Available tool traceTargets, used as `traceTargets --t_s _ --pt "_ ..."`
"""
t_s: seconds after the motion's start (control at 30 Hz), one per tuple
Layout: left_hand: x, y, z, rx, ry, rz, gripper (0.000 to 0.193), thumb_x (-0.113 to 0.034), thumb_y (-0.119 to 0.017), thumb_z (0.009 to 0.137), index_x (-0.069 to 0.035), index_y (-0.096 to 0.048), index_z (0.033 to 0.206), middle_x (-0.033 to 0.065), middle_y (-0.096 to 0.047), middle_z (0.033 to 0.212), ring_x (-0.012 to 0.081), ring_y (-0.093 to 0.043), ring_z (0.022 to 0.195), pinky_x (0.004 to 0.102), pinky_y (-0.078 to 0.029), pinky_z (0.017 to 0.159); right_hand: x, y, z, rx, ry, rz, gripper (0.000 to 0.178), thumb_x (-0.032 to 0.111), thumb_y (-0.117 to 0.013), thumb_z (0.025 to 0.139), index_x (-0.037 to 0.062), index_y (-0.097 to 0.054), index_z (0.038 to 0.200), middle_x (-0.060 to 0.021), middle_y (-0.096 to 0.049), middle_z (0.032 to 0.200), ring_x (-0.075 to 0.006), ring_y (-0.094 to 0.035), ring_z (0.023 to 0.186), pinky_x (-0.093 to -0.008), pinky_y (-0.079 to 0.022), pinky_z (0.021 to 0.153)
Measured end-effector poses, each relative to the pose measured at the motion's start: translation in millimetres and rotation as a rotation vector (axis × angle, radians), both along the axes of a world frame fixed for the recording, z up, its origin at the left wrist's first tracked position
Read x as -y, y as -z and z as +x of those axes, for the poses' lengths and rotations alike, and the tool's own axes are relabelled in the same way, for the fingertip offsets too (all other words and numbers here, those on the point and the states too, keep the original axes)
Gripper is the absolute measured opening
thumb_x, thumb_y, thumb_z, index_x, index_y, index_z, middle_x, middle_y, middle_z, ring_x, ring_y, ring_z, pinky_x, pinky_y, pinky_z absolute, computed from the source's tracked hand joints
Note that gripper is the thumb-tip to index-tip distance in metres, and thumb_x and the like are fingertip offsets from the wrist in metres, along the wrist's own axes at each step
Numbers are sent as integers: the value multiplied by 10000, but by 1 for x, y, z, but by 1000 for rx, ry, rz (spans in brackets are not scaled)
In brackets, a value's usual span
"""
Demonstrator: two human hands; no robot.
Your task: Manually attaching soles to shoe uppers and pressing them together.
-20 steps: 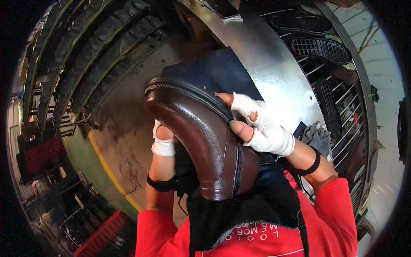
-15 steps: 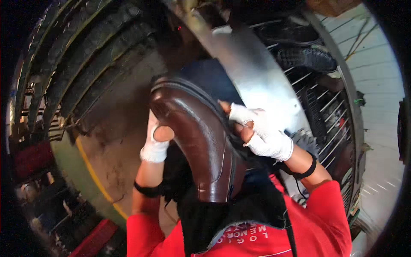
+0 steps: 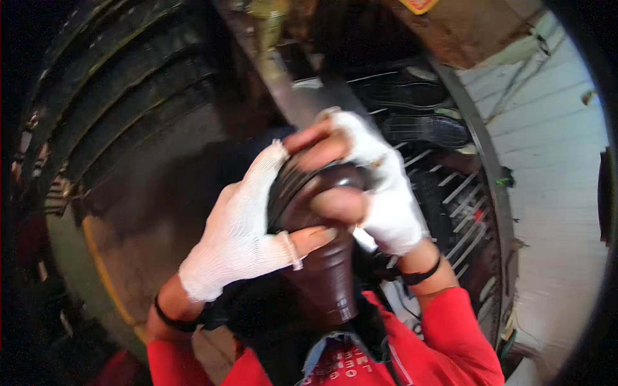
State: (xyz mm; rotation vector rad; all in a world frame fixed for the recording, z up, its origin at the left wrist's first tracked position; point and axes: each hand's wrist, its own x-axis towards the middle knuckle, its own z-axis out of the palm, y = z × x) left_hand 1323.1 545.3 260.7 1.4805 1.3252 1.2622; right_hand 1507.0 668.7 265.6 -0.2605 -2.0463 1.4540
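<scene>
A dark brown leather boot is in front of my chest, its shaft toward my black apron and its rounded end pointing away from me. My left hand, in a white knit glove with bare fingertips, grips the boot from the left, its thumb lying across the leather. From the right, my right hand, gloved the same way, closes over the far end with thumb and fingers. Motion smears the boot's far end, and the hands cover much of it.
A rack of metal bars on the right holds dark shoe soles. Beyond it is a pale ribbed surface. A brown cardboard box sits at the far right. Dark curved tiers rise at the left, above a floor with a yellow line.
The boot has turned from slanting up-left to pointing away, its side now foreshortened. My left hand has come round onto it from the left, and my right hand has moved over its far end.
</scene>
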Motion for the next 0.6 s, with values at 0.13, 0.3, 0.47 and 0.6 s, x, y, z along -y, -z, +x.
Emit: traceTargets --t_s 0.13,0.3,0.47,0.6 --pt "4 3 -19 67 -389 109 750 -354 -858 817 -45 -482 1387 137 -726 1105 218 -737 999 331 -569 886 38 46 13 -126 69 -461 1180 525 -937 624 -1 -386 1526 -166 -452 1535 -282 -394 1450 -393 -301 1192" --pt "-7 23 -20 -101 -513 164 738 -305 -853 821 -49 -468 1396 174 -725 1115 248 -748 967 351 -580 851 62 61 25 331 176 -635 1023 279 -922 694 -20 -404 1524 -116 -567 1426 -197 -540 1289 -351 -383 1127" --pt "24 50 4 -118 -383 -101 1003 -301 -895 760 -73 -302 1536 200 -704 1161 323 -755 913 399 -587 853 36 64 57 323 98 -952 791 250 -878 677 -34 -592 1357 -96 -682 1260 -195 -646 1133 -339 -482 1040" --pt "38 68 28 -146 -259 -257 1047 -225 -824 821 -41 -158 1607 256 -675 1177 389 -747 840 401 -595 788 14 84 94 229 200 -1202 662 189 -815 770 -18 -588 1357 -117 -676 1270 -235 -671 1103 -361 -530 1005"
